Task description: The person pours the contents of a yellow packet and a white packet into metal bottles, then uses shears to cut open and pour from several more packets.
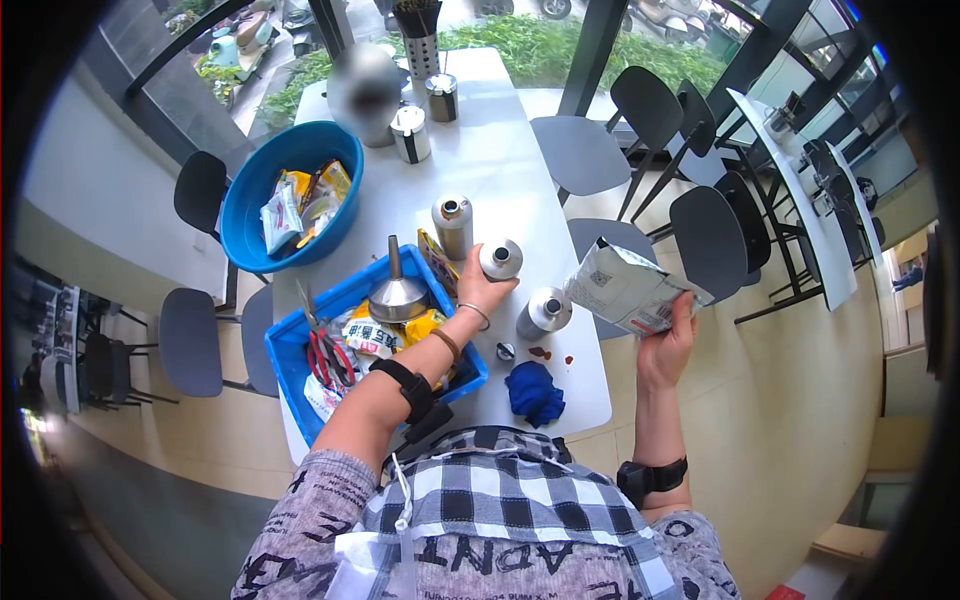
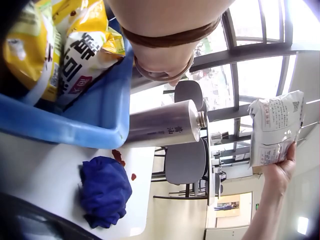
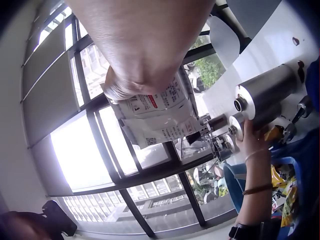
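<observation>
My left hand (image 1: 484, 288) is wrapped round the shoulder of a silver metal bottle (image 1: 503, 258), its mouth uncapped and standing on the white table. Out to the right, past the table edge, my right hand (image 1: 668, 348) grips a white printed pouch (image 1: 622, 286) by its near end and holds it up in the air. Two more uncapped metal bottles stand close by: one behind (image 1: 453, 222), one in front (image 1: 545, 312). The left wrist view shows dark lettering on the front bottle (image 2: 165, 125). A small metal stopper (image 1: 506, 351) lies near it.
Left of the bottles, a blue crate (image 1: 283, 352) holds a metal funnel (image 1: 398, 297), red-handled scissors (image 1: 328, 358) and yellow-white pouches. Behind it stands a round blue tub (image 1: 240, 235) of pouches. A blue cloth (image 1: 535, 393) and reddish-brown spots (image 1: 540, 353) lie near the front edge.
</observation>
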Motion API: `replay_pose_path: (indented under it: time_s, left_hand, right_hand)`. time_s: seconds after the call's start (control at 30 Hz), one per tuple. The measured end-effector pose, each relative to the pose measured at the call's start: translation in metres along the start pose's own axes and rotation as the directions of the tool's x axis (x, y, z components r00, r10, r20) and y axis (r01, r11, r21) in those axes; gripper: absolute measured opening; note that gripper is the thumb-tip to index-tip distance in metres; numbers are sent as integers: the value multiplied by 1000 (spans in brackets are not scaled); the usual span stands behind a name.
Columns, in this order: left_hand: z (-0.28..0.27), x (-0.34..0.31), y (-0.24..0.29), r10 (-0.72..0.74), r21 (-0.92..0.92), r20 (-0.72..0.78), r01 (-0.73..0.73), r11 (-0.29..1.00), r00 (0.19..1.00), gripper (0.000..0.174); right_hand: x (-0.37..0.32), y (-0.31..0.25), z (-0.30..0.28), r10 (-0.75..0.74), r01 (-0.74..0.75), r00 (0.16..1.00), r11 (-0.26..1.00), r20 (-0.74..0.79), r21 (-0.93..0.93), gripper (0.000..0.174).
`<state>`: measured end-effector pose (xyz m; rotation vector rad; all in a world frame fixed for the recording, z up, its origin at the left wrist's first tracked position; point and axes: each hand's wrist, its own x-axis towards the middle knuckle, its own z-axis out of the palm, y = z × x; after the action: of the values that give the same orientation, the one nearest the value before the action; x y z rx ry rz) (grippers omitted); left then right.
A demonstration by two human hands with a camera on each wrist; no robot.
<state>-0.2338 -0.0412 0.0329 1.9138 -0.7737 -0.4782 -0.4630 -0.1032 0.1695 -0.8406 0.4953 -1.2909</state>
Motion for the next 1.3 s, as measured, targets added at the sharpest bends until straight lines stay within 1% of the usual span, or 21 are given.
replay_pose_path:
  time_s: [0.03,0.07,0.13,0.17,0.2,0.23,0.27,0.37,0.4,0.47,0.5,0.53,0.57,0.6,0.67,0.73,0.77,0.93,1.0,1.07,1.3]
  left_hand:
    - [0,0,-2,40,21,-37,-40,999,998,83]
    - [-2,-1,0,42,19,-35,-41,999,999,83]
    - [-5,-4,2,117,30,-58,-116,993,991,79]
    - [-9,-6,7,118,26,-56,-116,993,991,79]
    - [-14,-7,12,177,46,-63,-175,984,982,77]
    - [-20,-9,16,237,67,-69,-232,970,969,75]
    - [-27,-11,23,235,65,-69,-231,971,969,75]
    - [-55,-21,49,421,6,-42,-421,907,906,72]
    - [-65,-26,60,418,4,-44,-418,908,907,72]
    - [-84,-37,80,444,-157,34,-434,887,895,71]
    - [-93,-42,84,504,-91,66,-498,862,861,74]
    - [-100,-48,90,501,-98,66,-494,864,863,74]
    - [-106,-54,96,516,-125,103,-503,855,851,73]
    - [-110,-61,102,529,-153,138,-510,846,837,73]
    - [-113,-72,110,548,-161,138,-527,834,825,72]
    - [-113,-82,115,525,-153,215,-502,851,824,71]
    - [-110,-84,113,547,-167,203,-522,836,812,71]
    - [-103,-96,118,561,-145,195,-542,828,805,68]
    - [-101,-99,118,571,-104,142,-562,821,808,65]
    - [-100,-100,117,574,-100,138,-566,819,807,65]
    - [-100,-101,115,571,-79,141,-566,821,809,63]
  right_hand:
    - [-1,0,-1,-2,2,1000,1000,0,-6,24]
    - [-1,0,-1,-6,6,1000,1000,-1,-11,24]
    - [-1,-4,4,-1,1,1000,999,-4,-32,21]
    - [0,-6,5,6,-6,1000,999,-4,-51,19]
    - [0,-8,5,5,-5,1000,998,-5,-55,19]
    - [1,-11,4,13,-11,1000,998,25,-66,20]
    - [2,-13,4,22,-18,998,997,55,-77,21]
    - [2,-23,5,55,-43,993,992,104,-116,25]
    - [3,-25,2,58,-45,993,992,106,-119,25]
    - [4,-30,-2,98,-66,980,981,176,-181,29]
    - [3,-32,-1,100,-66,979,980,176,-187,29]
    - [1,-36,0,132,-94,975,974,181,-204,29]
    - [0,-40,1,164,-121,969,967,187,-223,30]
    - [-2,-43,4,167,-122,968,965,185,-233,30]
    - [-6,-45,11,176,-137,970,965,167,-222,27]
    - [-8,-46,9,189,-145,965,962,181,-231,27]
    - [-9,-47,8,198,-151,961,961,194,-232,27]
    - [-15,-53,12,230,-152,940,944,251,-294,26]
    - [-16,-55,13,239,-150,933,938,270,-312,25]
    - [-16,-59,16,260,-135,910,922,322,-362,24]
    - [-14,-64,24,294,-124,899,882,324,-454,24]
